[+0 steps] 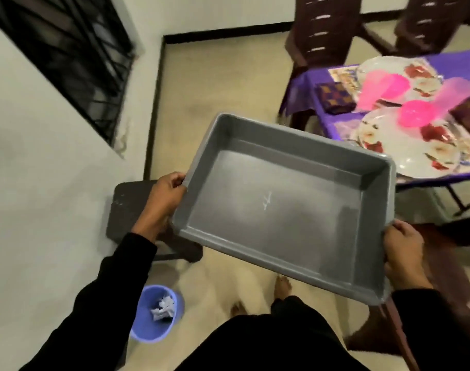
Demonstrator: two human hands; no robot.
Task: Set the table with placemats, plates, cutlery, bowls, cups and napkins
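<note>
I carry an empty grey plastic tub [282, 199] in front of me, above the floor. My left hand [164, 199] grips its left rim and my right hand [405, 253] grips its near right corner. The table [308, 84] at the upper right has a purple cloth. On it lie floral plates [405, 145] on placemats, a pink bowl [415, 113], a pink cup [383, 89] and dark patterned folded napkins [335, 99]. The picture is blurred by motion.
A dark low stool [132, 204] stands by the white wall under my left arm. A blue bin [159, 317] with crumpled paper sits on the floor at the lower left. Two dark chairs [324, 30] stand behind the table. My bare feet show below the tub.
</note>
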